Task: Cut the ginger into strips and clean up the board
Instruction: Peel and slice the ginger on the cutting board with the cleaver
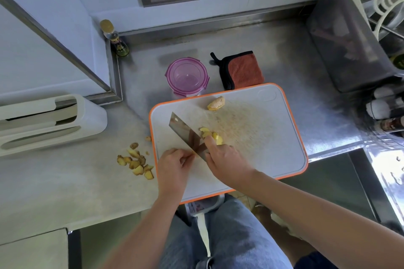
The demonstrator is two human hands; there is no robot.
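So right now your left hand [173, 165] is balled up at the heel of the cleaver [184, 132]. The fingers are curled tight like they're wrapped round the handle, though the handle itself is buried in your fist, so I can't see it directly. The blade angles up and to the left across the cutting board [273, 137], leaning over a bit. Your right hand [225, 159] sits just right of the blade with its fingers bent down onto the ginger [206, 132], pinning it to the board. A couple of yellow cut bits poke out past your fingertips, right up against the steel. The spare ginger knob [216, 103] lies on its own near the board's far edge, well apart from the knife. The ginger scraps [136, 162] are piled on the steel counter [295, 50], just off the board's left side. Behind the board there's a purple-rimmed container [187, 76] and an orange cloth [244, 70] side by side.
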